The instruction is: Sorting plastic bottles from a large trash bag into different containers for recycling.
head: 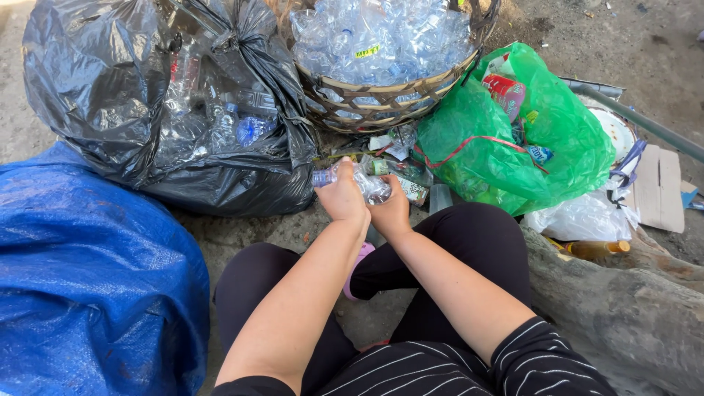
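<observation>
Both hands on one clear plastic bottle point(359, 181), thin crinkled PET, partly crushed. Left hand point(343, 196) wrapped over the neck end, fingers closed around it; right hand point(391, 210) closed on the base end, thumb up the side. Bottle's long axis runs roughly left-right w/ slight downward tilt to the right, cap end pointing left toward the black bag point(161, 103). It's held just above the ground, in front of the knees, close to the foot of the woven basket point(381, 99). Basket: round, split-cane weave, heaped w/ more clear crushed bottles. Black bag is glossy thin film, torn open, bottles showing thru the gap. Green bag point(513, 139), translucent film, red string tie, bulging, sits right of the basket. Blue tarp sack point(88, 279), coarse woven plastic, at left near the person's left knee. Loose labels and scraps point(400, 158) on the ground right behind the bottle, touching or nearly, can't tell. White plastic bag point(579, 216), flat cardboard piece point(656, 187) and a brown bottle w/ yellow cap point(595, 248) further right, by a rough log point(623, 308). Person in black trousers, striped top.
</observation>
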